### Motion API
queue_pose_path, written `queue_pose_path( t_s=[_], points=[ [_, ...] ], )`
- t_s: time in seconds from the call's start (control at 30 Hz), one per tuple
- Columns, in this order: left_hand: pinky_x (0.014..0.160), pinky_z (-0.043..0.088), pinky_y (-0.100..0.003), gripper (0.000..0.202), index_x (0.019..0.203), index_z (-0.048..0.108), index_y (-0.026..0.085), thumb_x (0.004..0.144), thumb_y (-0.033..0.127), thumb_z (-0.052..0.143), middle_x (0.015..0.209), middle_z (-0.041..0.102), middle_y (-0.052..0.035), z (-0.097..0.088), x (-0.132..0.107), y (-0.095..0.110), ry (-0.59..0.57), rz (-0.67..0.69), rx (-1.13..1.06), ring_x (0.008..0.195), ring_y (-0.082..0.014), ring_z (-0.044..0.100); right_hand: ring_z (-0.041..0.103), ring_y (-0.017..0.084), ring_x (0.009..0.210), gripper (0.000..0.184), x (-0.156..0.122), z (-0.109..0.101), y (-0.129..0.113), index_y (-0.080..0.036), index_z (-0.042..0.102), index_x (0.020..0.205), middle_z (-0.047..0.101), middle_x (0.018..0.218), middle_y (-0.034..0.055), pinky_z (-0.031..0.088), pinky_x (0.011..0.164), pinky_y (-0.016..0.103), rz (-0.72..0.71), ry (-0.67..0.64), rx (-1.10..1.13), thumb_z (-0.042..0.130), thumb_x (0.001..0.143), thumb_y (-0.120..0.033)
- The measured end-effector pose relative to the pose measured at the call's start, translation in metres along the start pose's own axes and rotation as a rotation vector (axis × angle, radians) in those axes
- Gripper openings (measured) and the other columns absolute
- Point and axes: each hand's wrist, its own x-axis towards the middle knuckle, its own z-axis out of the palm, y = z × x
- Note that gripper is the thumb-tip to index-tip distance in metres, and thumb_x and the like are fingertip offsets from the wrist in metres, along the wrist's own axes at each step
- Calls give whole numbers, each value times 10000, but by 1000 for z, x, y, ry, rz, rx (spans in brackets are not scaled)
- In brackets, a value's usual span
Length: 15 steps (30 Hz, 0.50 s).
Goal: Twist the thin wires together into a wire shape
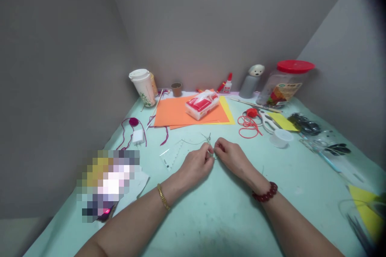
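Observation:
My left hand (197,162) and my right hand (230,154) meet at the middle of the pale green table (229,209), fingers pinched together on a thin grey wire (197,141). The wire curves away to the left and up from my fingertips, and its short ends stick up between the hands. A clear plastic set square (172,156) lies flat just left of my left hand. A gold bracelet circles my left wrist and red beads circle my right.
Orange and yellow paper sheets (177,114) with a red-white tissue pack (202,104) lie behind my hands. Red string (247,126), scissors (267,120), a small clear cup (281,137) and a red-lidded jar (285,84) sit right. A paper cup (143,86), white charger (138,136) and purple yarn are left.

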Motion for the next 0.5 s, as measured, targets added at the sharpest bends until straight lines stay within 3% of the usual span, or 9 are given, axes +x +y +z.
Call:
queue_pose_path(
  t_s=[0.07,0.2,0.37,0.5],
  points=[
    [673,402,-255,256,1083,523,232,857,202,406,796,628,20,0,-1,-1,-10,81,24,698,-121,542,460,126,615,98,2,-2,0,-194,508,764,544,658,-31,269,580,241,2,24,-57,465,853,-195],
    [841,444,-293,339,1151,555,240,876,174,369,1035,657,-21,3,-1,-4,-18,194,149,935,-155,596,469,134,671,95,7,-11,1,-180,508,748,566,736,-5,270,603,242,-60,63,-129,460,827,-160],
    [762,466,-314,326,1145,549,220,868,192,378,971,661,-42,9,0,-1,-52,160,328,894,-191,615,461,134,655,93,10,-19,4,-176,498,722,557,710,-5,281,598,240,-56,47,-113,460,805,-160],
    [723,452,-309,270,1128,510,221,891,287,402,946,662,-39,11,2,3,-25,137,337,857,-199,623,463,127,638,93,12,-19,8,-178,512,722,553,676,-22,290,589,238,-39,-39,-44,454,796,-174]
  ],
)
